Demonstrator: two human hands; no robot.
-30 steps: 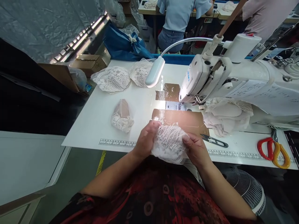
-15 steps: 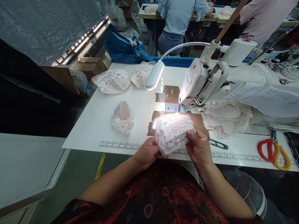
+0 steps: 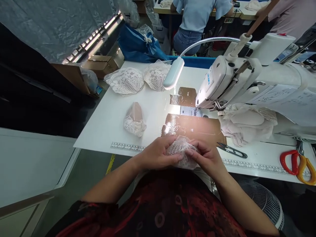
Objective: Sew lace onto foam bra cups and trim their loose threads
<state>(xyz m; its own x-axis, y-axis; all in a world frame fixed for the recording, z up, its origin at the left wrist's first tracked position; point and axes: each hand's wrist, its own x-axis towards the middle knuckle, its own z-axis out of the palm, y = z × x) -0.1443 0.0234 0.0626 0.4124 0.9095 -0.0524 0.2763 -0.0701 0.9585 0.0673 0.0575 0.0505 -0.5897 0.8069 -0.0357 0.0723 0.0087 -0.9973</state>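
1. The left hand is pinching one side of a white lace piece, its thumb lying across the near face.
2. The right hand is pinching the opposite side between thumb and fingertips.
3. The lace piece is sitting rounded between the two hands, at the near edge of the white table.
4. Just beyond the grip, a brown board is lying flat on the table.
5. Farther beyond and to the right, a sewing machine is standing; a lamp is hanging beside its head.
6. Left of the grip, a lace-and-beige piece is lying apart; beyond it, two lace cups are resting side by side.
7. Just right of the grip, thread snips are lying; well to the right, scissors are resting.
8. Beyond the snips, a fabric pile is lying under the machine's arm.
9. Well beyond the grip, a person in light blue is sitting.
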